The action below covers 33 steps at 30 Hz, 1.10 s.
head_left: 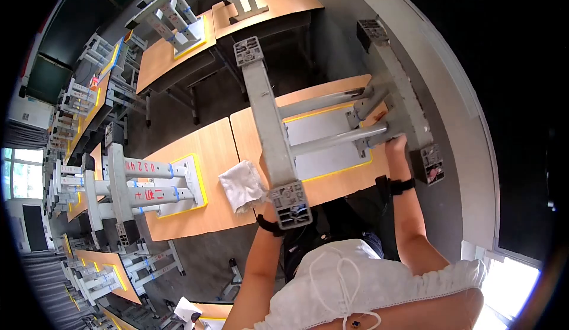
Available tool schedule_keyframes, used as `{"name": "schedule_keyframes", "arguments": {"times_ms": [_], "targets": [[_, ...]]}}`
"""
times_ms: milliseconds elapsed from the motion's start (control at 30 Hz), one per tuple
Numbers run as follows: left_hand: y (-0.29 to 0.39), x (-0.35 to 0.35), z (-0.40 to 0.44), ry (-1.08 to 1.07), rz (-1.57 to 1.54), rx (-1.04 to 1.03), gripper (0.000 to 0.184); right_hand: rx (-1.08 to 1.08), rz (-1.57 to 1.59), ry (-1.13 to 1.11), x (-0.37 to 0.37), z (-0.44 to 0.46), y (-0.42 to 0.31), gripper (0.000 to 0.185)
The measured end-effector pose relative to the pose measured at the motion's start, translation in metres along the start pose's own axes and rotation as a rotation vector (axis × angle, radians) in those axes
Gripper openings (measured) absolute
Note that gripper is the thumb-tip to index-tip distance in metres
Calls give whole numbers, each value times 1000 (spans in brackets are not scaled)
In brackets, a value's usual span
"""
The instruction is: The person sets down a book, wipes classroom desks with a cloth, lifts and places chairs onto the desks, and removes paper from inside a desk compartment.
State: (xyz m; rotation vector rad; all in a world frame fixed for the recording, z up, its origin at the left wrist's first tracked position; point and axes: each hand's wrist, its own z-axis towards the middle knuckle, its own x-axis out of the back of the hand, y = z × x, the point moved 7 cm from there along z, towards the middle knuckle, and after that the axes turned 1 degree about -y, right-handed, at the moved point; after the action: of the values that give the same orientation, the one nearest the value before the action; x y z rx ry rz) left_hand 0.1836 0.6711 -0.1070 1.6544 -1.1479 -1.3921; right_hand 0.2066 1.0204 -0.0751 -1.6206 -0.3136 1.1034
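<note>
An upside-down stool stands before me, its white, yellow-edged seat (329, 137) on a wooden desk and its grey legs pointing up. The stool's left foot bar (269, 117) and right foot bar (406, 87) rise close to my view. My left hand (270, 210) is at the near end of the left bar; the bar's end cap hides most of it, fingers included. Beside that hand a crumpled white cloth (243, 186) lies on the desk. My right hand (396, 144) is closed at the base of the right leg, its fingers partly hidden.
Another upturned stool (151, 185) rests on the adjoining desk (172, 229) to the left. More desks carry stools farther back, including one stool (172, 19) at the top. A wall with a pale ledge (444, 81) runs along the right side.
</note>
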Motion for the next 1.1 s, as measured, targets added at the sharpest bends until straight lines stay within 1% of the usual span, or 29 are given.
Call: {"name": "schedule_keyframes", "arguments": {"times_ms": [100, 133, 167, 267, 367, 467, 567, 667, 700, 733, 767, 833, 867, 900, 933, 1000, 1067, 1100], "targets": [[7, -23, 8, 48, 43, -127, 31, 17, 1, -63, 0, 13, -8, 38], [10, -29, 11, 67, 56, -168, 31, 33, 8, -137, 5, 27, -9, 41], [11, -34, 14, 87, 66, -197, 31, 21, 54, -113, 27, 43, 6, 43], [13, -39, 17, 154, 88, -267, 33, -98, 158, -36, 38, 54, 14, 47], [11, -39, 16, 228, 111, -313, 34, -39, 110, 137, 37, 48, 8, 49], [15, -36, 19, 280, 126, -359, 36, -8, 196, 233, 76, 71, 38, 49], [23, -37, 28, 303, 155, -408, 38, 26, 174, 44, 45, 58, 16, 47], [37, -39, 33, 291, 251, -479, 40, 8, 84, -25, 38, 55, 18, 46], [44, -40, 32, 282, 307, -514, 41, 26, 110, 80, 46, 56, 19, 46], [54, -41, 28, 280, 451, -561, 40, 43, 136, 181, 53, 56, 21, 46], [55, -39, 25, 248, 574, -572, 34, 58, 163, 281, 57, 55, 24, 47], [49, -27, 23, 194, 824, -592, 29, 23, 17, 355, 52, 39, 22, 46], [43, -17, 24, 168, 950, -598, 31, 9, -56, 389, 51, 25, 19, 46], [18, 13, 33, 145, 1100, -438, 51, 64, -305, 312, 67, 21, 25, 45], [1, 48, 32, 260, 1297, -323, 64, 126, -557, 235, 86, 11, 33, 43], [-21, 124, 27, 337, 1457, -131, 81, 562, -1403, 175, 27, -64, -19, 41], [-41, 178, 6, 214, 1602, -102, 87, 624, -1541, -20, 16, -110, -21, 37], [-51, 194, -5, 151, 1673, -90, 90, 605, -1610, -129, 14, -132, -17, 35]]}}
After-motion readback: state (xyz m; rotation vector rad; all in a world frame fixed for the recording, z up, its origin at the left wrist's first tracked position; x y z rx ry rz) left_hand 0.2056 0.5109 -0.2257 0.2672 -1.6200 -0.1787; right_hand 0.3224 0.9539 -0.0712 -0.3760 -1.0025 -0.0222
